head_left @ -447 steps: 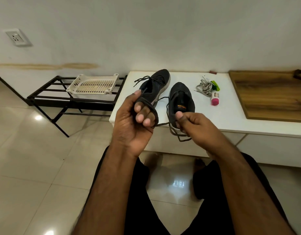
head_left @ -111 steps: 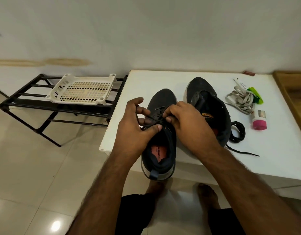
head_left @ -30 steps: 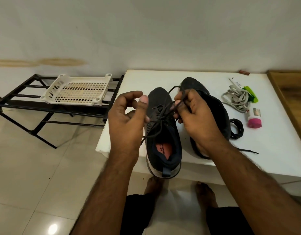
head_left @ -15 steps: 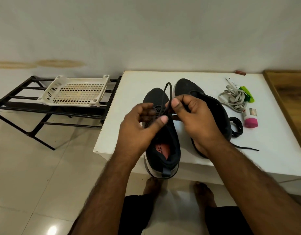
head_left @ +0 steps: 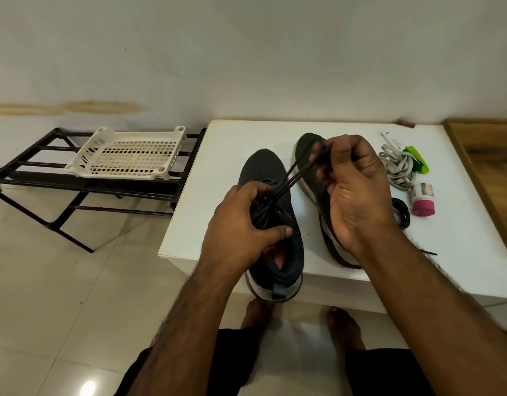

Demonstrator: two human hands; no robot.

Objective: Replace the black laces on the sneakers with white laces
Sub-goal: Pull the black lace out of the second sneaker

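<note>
The white bench [head_left: 223, 155] has bare surface along its left edge and across the far edge behind the shoes. The left sneaker [head_left: 270, 172] overhangs the near edge; the right sneaker [head_left: 313, 178] lies just beside it, leaving only a narrow gap. Taut black lace [head_left: 296, 170] strands cross that gap between the left hand [head_left: 240, 224] and the right hand [head_left: 352, 190]. Toward the right edge, the white laces [head_left: 398, 170], a pink-capped bottle [head_left: 422, 197] and a coiled black lace [head_left: 402, 211] crowd together. The near right corner is open surface.
</note>
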